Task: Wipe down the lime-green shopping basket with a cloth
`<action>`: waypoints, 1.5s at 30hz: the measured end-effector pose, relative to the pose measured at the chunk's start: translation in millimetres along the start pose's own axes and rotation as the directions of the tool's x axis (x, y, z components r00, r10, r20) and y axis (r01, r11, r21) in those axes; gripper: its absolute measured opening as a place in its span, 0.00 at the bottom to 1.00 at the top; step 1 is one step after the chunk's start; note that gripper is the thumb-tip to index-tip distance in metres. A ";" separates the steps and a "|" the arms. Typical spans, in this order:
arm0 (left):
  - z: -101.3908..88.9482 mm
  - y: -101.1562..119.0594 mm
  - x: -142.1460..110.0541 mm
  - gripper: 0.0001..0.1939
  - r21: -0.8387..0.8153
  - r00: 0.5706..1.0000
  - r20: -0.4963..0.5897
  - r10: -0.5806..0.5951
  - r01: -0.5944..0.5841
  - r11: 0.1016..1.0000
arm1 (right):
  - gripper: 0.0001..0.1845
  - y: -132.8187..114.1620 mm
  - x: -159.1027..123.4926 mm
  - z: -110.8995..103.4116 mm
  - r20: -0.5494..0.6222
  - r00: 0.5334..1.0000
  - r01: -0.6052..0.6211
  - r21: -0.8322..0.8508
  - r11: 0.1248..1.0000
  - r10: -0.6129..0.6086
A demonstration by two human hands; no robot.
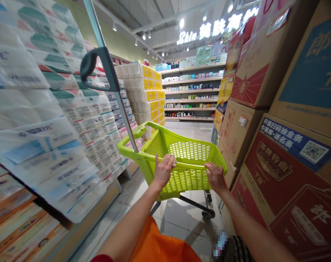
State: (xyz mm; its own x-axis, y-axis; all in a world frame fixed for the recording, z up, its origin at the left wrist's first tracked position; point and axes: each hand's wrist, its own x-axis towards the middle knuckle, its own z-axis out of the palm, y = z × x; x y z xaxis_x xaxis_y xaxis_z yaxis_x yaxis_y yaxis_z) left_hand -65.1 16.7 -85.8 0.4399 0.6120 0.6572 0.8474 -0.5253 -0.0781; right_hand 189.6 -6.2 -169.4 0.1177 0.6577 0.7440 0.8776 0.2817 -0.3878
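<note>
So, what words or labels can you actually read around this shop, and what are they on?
"Skin 美肤", then more characters I can't make out, on the lit sign.
"郎牌特曲" on the red carton.
"T8" below that, on the same carton.
"开盖扫码抽金条" on the blue strip.
The print on the tissue packs and the shelf goods is too small or blurred to read.
</note>
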 end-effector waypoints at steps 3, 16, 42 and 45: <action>-27.1 -47.6 -6.0 0.19 0.082 0.987 -0.085 -0.136 0.143 0.986 | 0.18 -3.8 -0.1 0.6 -0.033 0.999 -0.011 0.011 1.000 0.011; 17.8 34.6 8.4 0.17 -0.118 0.996 0.059 0.064 -0.056 0.991 | 0.19 -3.9 0.1 -0.9 0.003 1.000 0.022 -0.006 1.000 -0.022; -20.4 -24.9 7.2 0.17 -0.033 0.988 0.011 -0.155 0.155 0.987 | 0.18 -2.3 -2.6 -3.6 -0.016 0.999 0.031 -0.012 0.999 -0.031; 10.3 24.3 12.7 0.16 -0.137 0.997 0.064 -0.036 0.045 0.990 | 0.18 -0.1 -2.0 -3.8 0.000 0.999 0.043 -0.024 0.999 -0.043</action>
State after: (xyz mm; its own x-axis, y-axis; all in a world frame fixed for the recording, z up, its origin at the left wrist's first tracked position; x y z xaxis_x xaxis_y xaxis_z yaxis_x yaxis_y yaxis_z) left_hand -35.9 17.8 -87.0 0.4274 0.6673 0.6100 0.8175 -0.5733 0.0544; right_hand 191.0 -10.1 -168.8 0.0801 0.6453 0.7597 0.8927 0.2928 -0.3427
